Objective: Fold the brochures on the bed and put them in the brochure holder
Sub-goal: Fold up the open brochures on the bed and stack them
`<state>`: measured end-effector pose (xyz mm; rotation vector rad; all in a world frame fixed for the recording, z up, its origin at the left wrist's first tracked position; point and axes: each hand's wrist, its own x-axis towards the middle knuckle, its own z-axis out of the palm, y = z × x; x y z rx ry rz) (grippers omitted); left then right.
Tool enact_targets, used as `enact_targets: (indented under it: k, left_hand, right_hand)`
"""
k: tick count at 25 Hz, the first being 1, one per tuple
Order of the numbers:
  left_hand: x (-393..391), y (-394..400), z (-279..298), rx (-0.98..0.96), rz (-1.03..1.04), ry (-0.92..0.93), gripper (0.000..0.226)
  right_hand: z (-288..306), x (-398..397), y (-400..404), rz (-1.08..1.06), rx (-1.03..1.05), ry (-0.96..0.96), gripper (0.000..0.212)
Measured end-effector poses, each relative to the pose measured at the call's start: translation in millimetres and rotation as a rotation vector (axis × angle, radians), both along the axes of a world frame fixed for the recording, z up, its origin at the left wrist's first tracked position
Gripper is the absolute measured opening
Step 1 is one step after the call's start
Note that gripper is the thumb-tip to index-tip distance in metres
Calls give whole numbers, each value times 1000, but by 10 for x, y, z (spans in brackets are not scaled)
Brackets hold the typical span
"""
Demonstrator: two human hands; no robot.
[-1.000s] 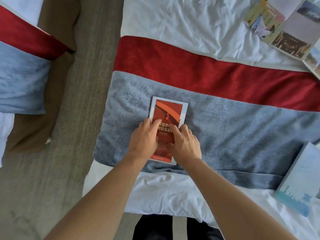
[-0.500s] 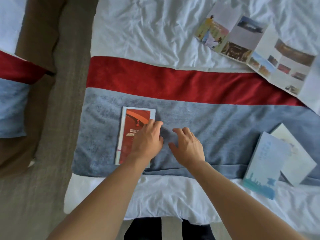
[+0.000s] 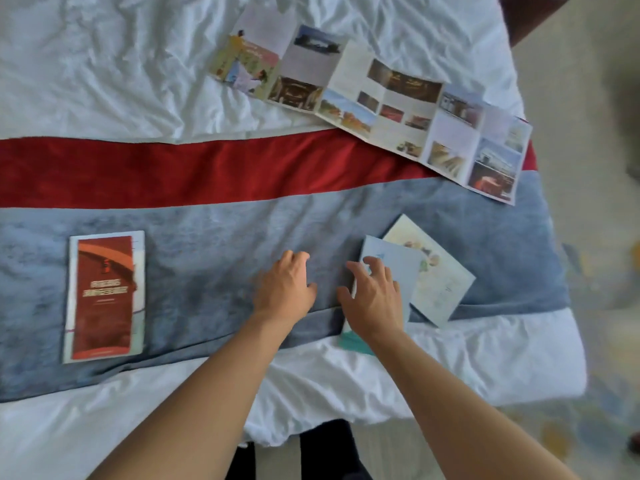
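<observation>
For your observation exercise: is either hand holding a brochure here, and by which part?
Nothing is held. The right hand lies spread over the left part of the pale blue brochure; the left hand is over the bed runner.

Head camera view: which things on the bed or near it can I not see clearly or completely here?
- Brochure holder: not in this view.
- Pale blue brochure: the right hand covers its lower part; contact unclear.
- Cream brochure: its left side lies under the pale blue one.
- Red brochure: the title is too blurred to read.
- Unfolded brochure: the photos are too small to identify.
- Left hand: touching the runner or hovering, unclear.
</observation>
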<state>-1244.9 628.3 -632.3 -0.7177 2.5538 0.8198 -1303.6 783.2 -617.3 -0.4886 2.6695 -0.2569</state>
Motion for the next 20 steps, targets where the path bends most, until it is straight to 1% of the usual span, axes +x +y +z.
enact_targets:
  k: [3, 6, 7, 9, 11, 13, 16, 20]
  left_hand:
    - [-271, 466, -102, 66, 7, -68, 46]
    - [-491, 808, -187, 118, 41, -145, 53]
    - [-543, 887, -211, 118, 73, -156, 52]
    - [-633, 1023, -265, 109, 160, -156, 41]
    - [-695, 1109, -286, 116, 244, -151, 30]
    - [-742, 1168, -305, 115, 281, -143, 22]
    - [-754, 1197, -303, 95, 295, -118, 19]
    - [-744, 1135, -263, 73, 319, -80, 18]
  right_hand:
    - [-85, -197, 503, -50, 58, -20, 55]
    - [-175, -387, 862, -139, 81, -21, 63]
    - [-204, -450, 952, -164, 82, -23, 64]
    - [-264, -565, 1102, -163, 82, -45, 65]
    - [-311, -634, 1170, -106, 80, -87, 65]
    - [-342, -651, 1174, -96, 68, -116, 66]
    - [-353, -637, 1161, -124, 42, -123, 65]
    - [-366, -680, 1193, -97, 33, -87, 66]
